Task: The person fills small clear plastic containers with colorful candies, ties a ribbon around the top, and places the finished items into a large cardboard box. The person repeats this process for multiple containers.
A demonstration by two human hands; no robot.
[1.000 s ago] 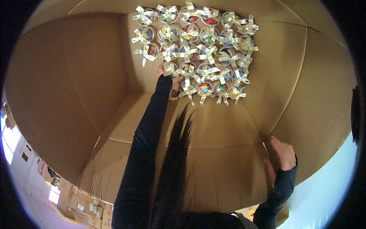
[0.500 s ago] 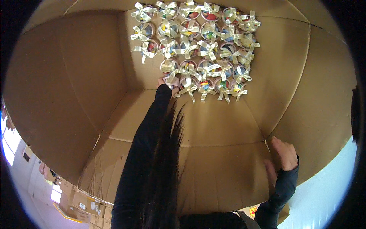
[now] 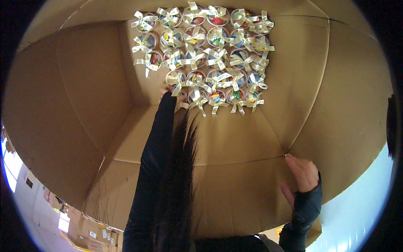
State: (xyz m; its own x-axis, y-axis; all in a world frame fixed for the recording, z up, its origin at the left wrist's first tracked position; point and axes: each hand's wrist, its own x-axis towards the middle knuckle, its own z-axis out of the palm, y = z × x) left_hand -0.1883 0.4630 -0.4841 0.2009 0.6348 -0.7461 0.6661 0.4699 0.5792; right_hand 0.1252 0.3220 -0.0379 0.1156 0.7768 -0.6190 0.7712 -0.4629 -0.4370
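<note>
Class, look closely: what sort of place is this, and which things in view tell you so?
Probably a packing or storage area: a large cardboard box holds rows of clear round tubs tied with pale ribbon bows, and more cartons stand beyond it at lower left.

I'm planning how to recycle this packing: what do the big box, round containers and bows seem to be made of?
Big box: matt brown cardboard, by its creases and fold lines.
Round containers: probably clear, smooth plastic, since coloured pieces show through; glass can't be ruled out.
Bows: pale cream ribbon with a satiny sheen on loops and tails; fabric or plastic film, I can't tell.
</note>
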